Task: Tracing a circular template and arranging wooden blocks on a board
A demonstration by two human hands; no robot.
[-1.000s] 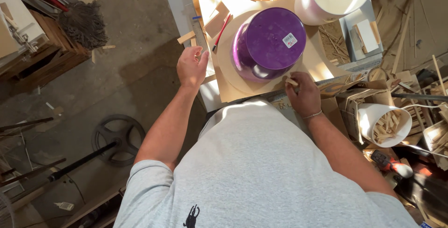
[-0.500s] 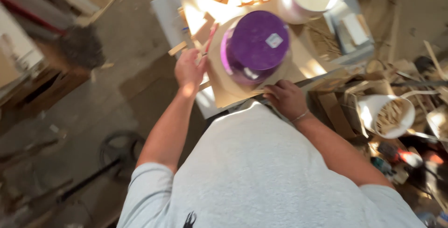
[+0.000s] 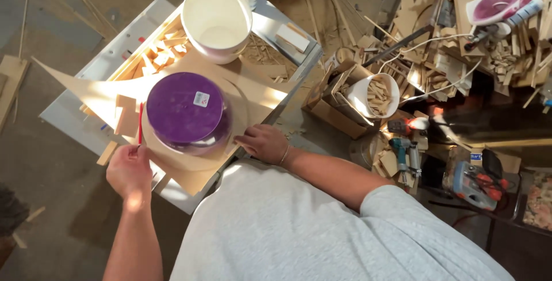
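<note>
Head view: grey metal workbench (image 3: 75, 105) on a concrete floor, scraps around. One purple tub (image 3: 185, 111) sits centre, one white bucket (image 3: 217, 21) behind it, another bucket of offcuts (image 3: 376, 94) to its right. Left hand (image 3: 129, 171) pinches a red pencil (image 3: 140, 124) beside the tub; right hand (image 3: 264, 143), fingers curled, presses the plywood sheet (image 3: 192, 169) under it.

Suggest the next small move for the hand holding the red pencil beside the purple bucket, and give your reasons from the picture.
Probably sweep the red pencil on around the rim of the upturned purple bucket. The left hand holds its tip against the thin wooden sheet at the bucket's left edge, and the right hand presses the sheet flat at the lower right. Whether a line is drawn cannot be seen.
</note>
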